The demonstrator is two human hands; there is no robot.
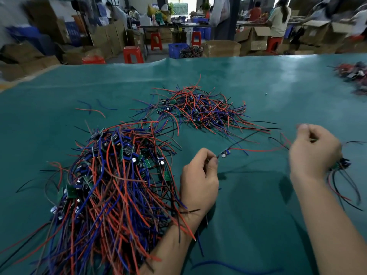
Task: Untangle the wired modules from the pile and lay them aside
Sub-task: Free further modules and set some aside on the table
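Pinching one wired module (225,153) by its leads, left hand (199,182); right hand (313,149) gripping its wires.

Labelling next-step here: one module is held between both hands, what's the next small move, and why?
Probably draw the right hand further right: it pinches the red and black wires running from the module held by the left hand, and those wires look clear of the pile.

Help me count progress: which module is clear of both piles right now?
The module pinched by the left hand, hanging above bare mat; its wires stretch toward the right hand.
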